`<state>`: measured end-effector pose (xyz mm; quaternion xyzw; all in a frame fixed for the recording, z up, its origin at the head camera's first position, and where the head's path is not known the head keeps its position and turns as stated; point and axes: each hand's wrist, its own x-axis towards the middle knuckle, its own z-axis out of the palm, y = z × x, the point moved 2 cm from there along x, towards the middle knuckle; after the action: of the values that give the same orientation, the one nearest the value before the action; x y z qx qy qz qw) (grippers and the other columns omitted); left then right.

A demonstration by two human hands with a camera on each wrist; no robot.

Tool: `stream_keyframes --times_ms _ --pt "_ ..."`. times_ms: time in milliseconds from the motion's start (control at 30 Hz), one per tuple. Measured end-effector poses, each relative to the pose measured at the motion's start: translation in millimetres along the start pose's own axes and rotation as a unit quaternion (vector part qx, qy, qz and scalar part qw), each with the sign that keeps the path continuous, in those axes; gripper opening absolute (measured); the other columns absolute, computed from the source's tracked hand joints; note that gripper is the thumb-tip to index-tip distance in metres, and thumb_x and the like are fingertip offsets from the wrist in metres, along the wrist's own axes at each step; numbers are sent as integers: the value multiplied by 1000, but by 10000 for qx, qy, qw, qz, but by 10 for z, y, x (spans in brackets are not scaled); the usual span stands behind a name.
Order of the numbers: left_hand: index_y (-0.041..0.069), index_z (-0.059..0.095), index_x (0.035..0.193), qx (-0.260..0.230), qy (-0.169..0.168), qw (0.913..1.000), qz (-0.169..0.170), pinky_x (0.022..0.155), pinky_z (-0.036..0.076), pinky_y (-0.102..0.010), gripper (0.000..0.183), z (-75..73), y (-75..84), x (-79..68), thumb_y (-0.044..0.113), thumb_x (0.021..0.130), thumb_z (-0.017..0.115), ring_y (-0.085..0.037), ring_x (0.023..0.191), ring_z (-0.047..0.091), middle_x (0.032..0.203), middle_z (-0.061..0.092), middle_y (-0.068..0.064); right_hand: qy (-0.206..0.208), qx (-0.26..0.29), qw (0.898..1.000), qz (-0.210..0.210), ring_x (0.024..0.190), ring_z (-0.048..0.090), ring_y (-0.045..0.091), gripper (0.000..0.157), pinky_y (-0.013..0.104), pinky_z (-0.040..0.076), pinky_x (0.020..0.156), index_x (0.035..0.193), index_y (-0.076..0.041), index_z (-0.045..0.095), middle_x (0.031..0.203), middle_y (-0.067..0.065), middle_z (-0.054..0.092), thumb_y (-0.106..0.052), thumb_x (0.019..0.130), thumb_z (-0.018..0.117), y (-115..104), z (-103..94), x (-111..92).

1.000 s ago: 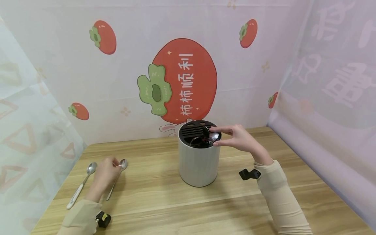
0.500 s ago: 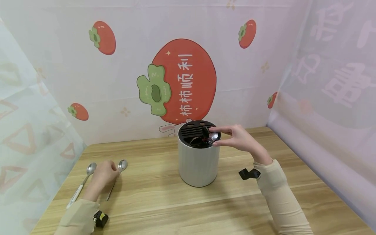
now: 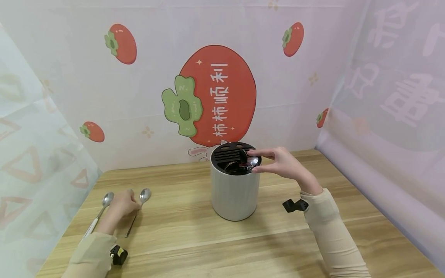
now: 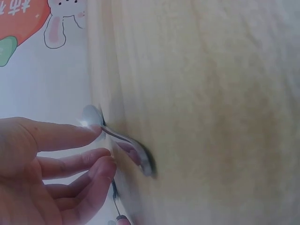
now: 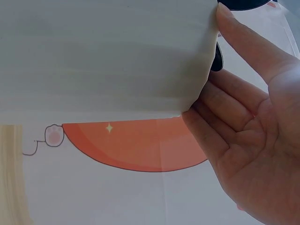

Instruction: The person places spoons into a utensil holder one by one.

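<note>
Fingers of the left hand [image 3: 121, 204], parted and apparently grasping nothing, are nearest the all-metal spoon [image 3: 144, 195]; it lies just right of them on the counter [image 3: 180, 247], bowl beyond, handle slanting back.

Left hand [image 3: 122, 203]: ours, low, thumb [image 4: 65, 136] straight, fingers [image 4: 89, 192] bent, tips apart.
Right hand [image 3: 282, 164]: we hold it higher, thumb and fingers spread.
Arms [image 3: 330, 235]: we reach forward with 2.
</note>
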<state>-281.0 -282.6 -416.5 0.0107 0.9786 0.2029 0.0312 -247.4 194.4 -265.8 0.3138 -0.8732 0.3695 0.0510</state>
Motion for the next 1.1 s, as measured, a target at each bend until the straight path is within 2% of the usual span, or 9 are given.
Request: stream_keyframes --times_ms 167,467,700,933,1100 --pt "-2 51 77 -80 -41 10000 3 51 40 -27 23 -5 12 5 14 71 67 -19 62 48 71 53 -9 19 -32 10000 -9 115 50 17 47 37 36 98 117 -13 59 121 5 56 -23 72 72 -5 3 -8" --pt "-1 51 72 -331 -119 9992 -191 50 40 -27 20 8 35 15 12 69 67 -18 59 47 67 54 -8 25 -35 10000 63 115 49 16 47 37 36 98 117 -15 59 121 4 56 -24 72 72 -16 5 -14" --pt "7 48 52 -432 -101 9985 -325 43 38 -23 23 43 49 48 8 66 65 -11 44 43 48 49 0 33 -11 10000 64 115 49 15 47 37 36 98 116 -15 59 121 4 56 -24 72 72 -21 0 -15" --pt "2 54 53 -565 -139 9974 -416 42 41 -20 16 55 50 65 6 66 64 -11 44 47 51 56 -4 36 -48 10000 76 115 49 16 47 37 36 98 116 -16 59 121 4 56 -24 72 72 -28 -1 -15" --pt "4 56 52 -535 -90 9977 -410 43 42 -21 16 67 49 74 7 65 65 -12 44 48 50 56 -3 28 -61 9999 87 115 50 16 47 38 36 98 116 -15 59 121 4 56 -24 72 72 -36 -7 -16"
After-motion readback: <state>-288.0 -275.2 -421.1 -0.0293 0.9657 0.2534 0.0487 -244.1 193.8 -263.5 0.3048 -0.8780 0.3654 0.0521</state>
